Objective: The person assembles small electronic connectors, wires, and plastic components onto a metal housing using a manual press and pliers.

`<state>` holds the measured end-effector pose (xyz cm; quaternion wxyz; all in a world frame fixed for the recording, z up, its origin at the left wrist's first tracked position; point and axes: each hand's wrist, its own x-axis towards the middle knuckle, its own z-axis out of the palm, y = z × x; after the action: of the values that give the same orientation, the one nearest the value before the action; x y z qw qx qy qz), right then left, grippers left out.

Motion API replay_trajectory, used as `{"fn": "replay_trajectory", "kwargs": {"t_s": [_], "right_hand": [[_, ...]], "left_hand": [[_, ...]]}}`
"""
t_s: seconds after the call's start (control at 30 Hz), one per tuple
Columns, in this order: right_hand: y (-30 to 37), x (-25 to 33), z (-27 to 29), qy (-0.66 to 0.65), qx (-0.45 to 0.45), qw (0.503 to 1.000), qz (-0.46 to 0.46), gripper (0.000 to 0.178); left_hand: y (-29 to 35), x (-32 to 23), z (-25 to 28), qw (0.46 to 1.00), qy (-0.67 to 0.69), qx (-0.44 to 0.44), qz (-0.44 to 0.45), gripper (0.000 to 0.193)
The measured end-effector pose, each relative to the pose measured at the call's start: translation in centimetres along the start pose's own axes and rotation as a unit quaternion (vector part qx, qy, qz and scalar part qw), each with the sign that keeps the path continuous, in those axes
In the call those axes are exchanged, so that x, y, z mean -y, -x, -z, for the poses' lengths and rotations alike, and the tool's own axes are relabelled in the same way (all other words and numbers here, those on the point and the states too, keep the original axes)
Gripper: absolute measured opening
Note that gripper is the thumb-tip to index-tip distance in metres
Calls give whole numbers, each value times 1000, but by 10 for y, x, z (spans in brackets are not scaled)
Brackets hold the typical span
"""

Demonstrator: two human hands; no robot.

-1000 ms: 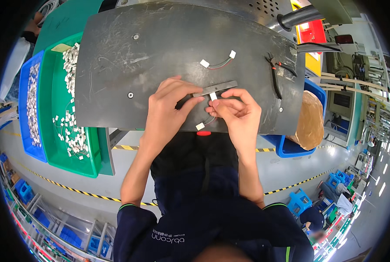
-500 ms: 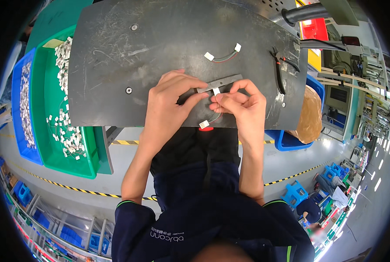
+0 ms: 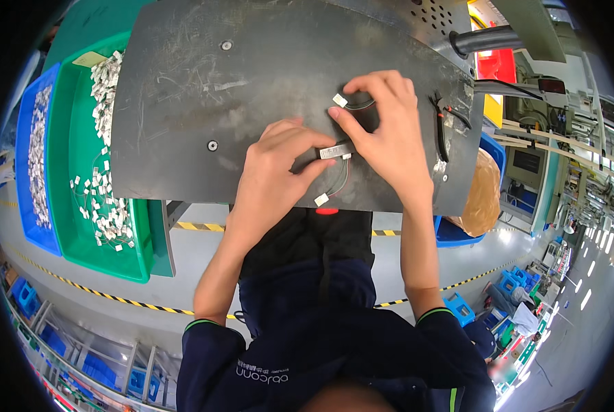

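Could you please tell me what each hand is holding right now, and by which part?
The left hand pinches one end of a small grey bar. The right hand covers a short wire's middle near its white connector; actual grip unclear.

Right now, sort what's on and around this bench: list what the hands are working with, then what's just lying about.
In hand:
- left hand on the small grey bar with white tag
- short wire with white end connectors under it
- right hand at a second wire with white connector

Lying about:
- cutters at the mat's right
- green bin and blue bin of small white parts
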<state>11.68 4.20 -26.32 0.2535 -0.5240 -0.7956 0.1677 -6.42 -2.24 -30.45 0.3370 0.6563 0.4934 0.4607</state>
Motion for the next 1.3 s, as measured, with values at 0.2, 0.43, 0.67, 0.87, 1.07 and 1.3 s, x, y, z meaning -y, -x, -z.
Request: {"fn": "replay_trajectory", "kwargs": {"t_s": [0.2, 0.43, 0.67, 0.87, 1.07, 1.3], "right_hand": [[9, -13, 14, -15, -35, 999, 20, 11], [31, -16, 60, -26, 5, 999, 22, 21], [47, -27, 52, 31, 22, 990, 134, 23], [38, -25, 44, 37, 21, 980, 194, 18], [34, -20, 44, 23, 48, 976, 211, 17], [26, -15, 51, 59, 62, 972, 217, 12]], "left_hand": [[0, -1, -2, 999, 29, -15, -10, 18], [1, -1, -2, 999, 12, -38, -7, 17], [-3, 0, -3, 999, 7, -36, -4, 17], [-3, -2, -3, 999, 10, -37, -13, 14], [0, -1, -3, 999, 9, -33, -13, 12], [-4, -6, -1, 1000, 18, -23, 6, 12]]}}
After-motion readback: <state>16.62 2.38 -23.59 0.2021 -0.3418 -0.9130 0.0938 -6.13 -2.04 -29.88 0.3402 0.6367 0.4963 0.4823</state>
